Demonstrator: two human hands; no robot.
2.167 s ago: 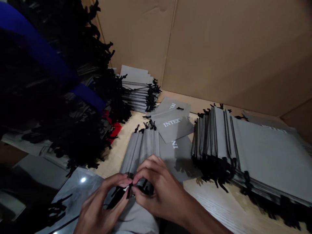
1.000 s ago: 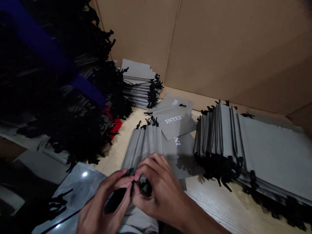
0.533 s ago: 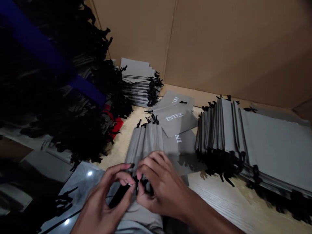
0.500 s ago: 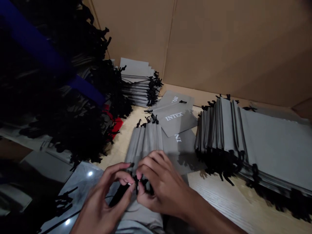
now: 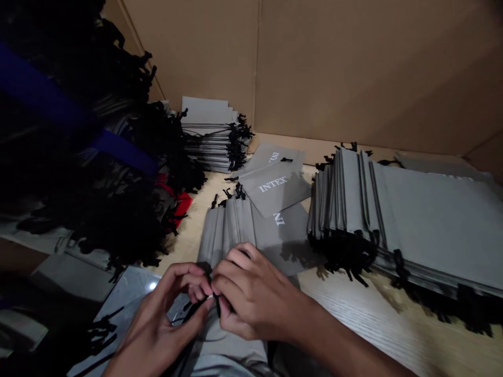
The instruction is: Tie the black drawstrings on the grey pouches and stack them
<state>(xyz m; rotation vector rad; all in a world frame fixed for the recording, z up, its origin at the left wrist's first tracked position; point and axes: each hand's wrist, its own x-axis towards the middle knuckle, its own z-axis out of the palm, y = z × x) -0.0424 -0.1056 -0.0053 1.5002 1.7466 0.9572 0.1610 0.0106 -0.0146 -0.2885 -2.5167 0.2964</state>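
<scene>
My left hand (image 5: 165, 319) and my right hand (image 5: 251, 296) meet low in the middle, fingertips pinched together on a thin black drawstring (image 5: 215, 303). The cord belongs to a grey fabric pouch (image 5: 220, 351) lying under both hands. Just beyond my fingers a small fanned bunch of grey pouches (image 5: 230, 230) lies on the wooden table (image 5: 353, 319), black cord knots at its far end.
A long leaning row of grey pouches (image 5: 412, 220) fills the right side. Loose pouches printed INTEX (image 5: 273, 184) lie in the middle. A flat stack (image 5: 208, 133) stands at the back. A dark heap of pouches and cords with a blue strap (image 5: 78, 136) is left. Cardboard walls (image 5: 334, 68) behind.
My fingers have kept working the cord, pinching closer together. The view has shifted slightly, so the stacks sit a little further left in the picture.
</scene>
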